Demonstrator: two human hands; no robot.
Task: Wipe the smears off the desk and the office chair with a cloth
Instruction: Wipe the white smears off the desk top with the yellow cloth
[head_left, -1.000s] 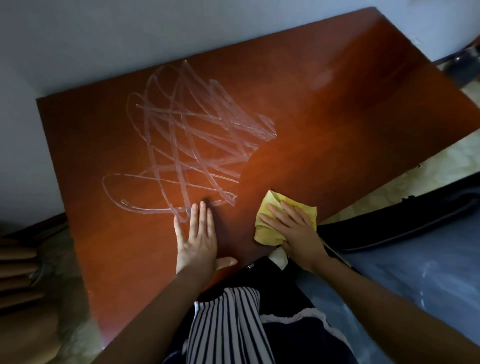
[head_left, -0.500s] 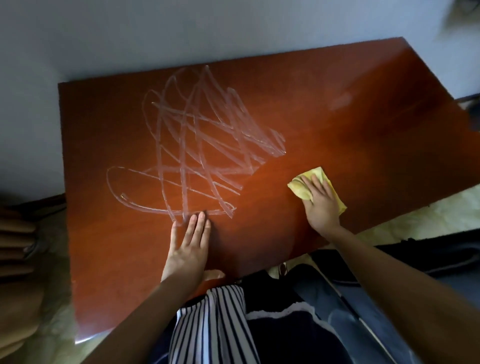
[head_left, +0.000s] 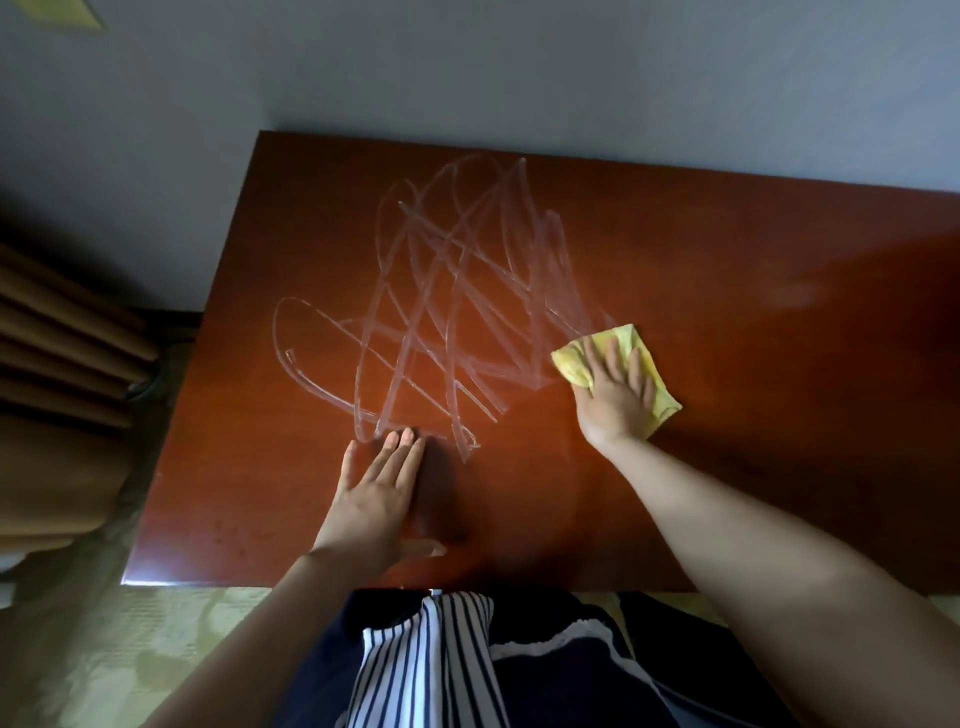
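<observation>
**A:** Closest to you is your striped top (head_left: 426, 665), right up against the near edge of the desk (head_left: 779, 441).

**B:** Just past that edge your left hand (head_left: 382, 499) lies flat on the wood. Its fingers are straight and together and hold nothing. The fingertips touch the near end of the smears (head_left: 452, 312).

**A:** Your right hand (head_left: 615, 395) is farther out and to the right, palm down on the yellow cloth (head_left: 631, 336). The fingers are spread and straight, so you are pressing the cloth onto the desk and not clutching it.

**B:** The cloth sits at the right margin of the smears, its left corner against the nearest streaks. It shows on both sides of your hand.

**A:** The smears are pale looping streaks that cross one another. They cover the middle and left of the desktop and run toward its far edge.

**B:** Beyond that, the desk's far edge meets a grey wall (head_left: 467, 67). Brown curtain folds (head_left: 62, 389) hang to your left, beside the desk.
</observation>
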